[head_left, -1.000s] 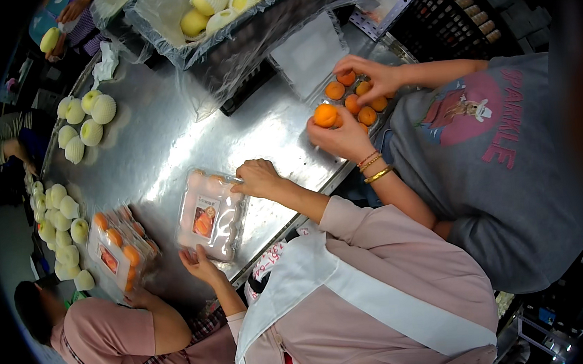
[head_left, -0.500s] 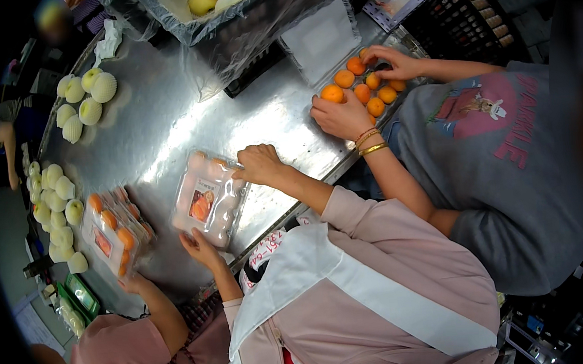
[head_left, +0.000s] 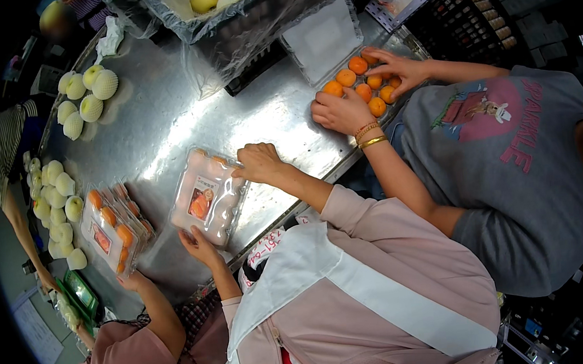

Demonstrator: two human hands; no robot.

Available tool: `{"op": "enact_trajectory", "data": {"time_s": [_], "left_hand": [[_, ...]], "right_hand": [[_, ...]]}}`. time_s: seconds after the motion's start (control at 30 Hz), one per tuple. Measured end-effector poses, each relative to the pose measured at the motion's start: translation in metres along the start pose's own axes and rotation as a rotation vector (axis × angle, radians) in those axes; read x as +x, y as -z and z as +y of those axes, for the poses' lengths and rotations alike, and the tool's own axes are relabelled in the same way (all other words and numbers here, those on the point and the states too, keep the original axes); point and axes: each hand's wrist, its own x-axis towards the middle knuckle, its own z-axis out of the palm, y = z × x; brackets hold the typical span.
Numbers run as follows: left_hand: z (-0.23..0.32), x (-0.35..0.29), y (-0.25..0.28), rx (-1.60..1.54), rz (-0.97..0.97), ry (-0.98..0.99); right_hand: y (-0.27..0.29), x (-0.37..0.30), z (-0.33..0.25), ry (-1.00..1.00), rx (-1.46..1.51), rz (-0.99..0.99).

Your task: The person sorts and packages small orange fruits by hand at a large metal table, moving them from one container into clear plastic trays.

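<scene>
A clear plastic fruit pack (head_left: 214, 187) with a picture label on its lid lies on the metal table in front of me. Pale round fruits fill it, with some orange showing at the far edge. My right hand (head_left: 260, 164) is closed, its fingers pinching the pack's right edge near the far corner. Against the near left edge rests my left hand (head_left: 201, 247), fingers stretched out and touching the plastic. To the left, a co-worker's hand (head_left: 134, 282) touches a stack of similar packs (head_left: 114, 230) holding orange fruits.
At right, another person's hands (head_left: 344, 111) work over an open tray of orange fruits (head_left: 363, 93). A plastic-lined crate (head_left: 238, 32) stands at the back. Yellow-green fruits in foam nets (head_left: 90, 107) sit at the far left. A green object (head_left: 80, 294) lies past the table's left edge.
My hands and the pack have hardly moved. The right neighbour's right hand has shifted toward the near side of the tray. At far left, a person in stripes now reaches toward the green object.
</scene>
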Motion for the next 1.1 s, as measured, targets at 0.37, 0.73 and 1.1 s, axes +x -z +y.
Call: {"op": "enact_trajectory", "data": {"time_s": [0.37,0.73,1.1], "left_hand": [[-0.0011,-0.0001,0.0002,-0.006,0.007,-0.016],[0.0048,-0.0018,-0.0017,0.004,0.004,-0.001],[0.0025,-0.0006,0.0023,-0.016,-0.014,0.015]], "right_hand": [[0.0053,-0.0032,-0.0034,-0.013,0.046,-0.024],[0.0001,0.0001,0.0016,0.002,0.027,-0.002],[0.0013,-0.0009,-0.0002,0.007,0.016,0.003]]}}
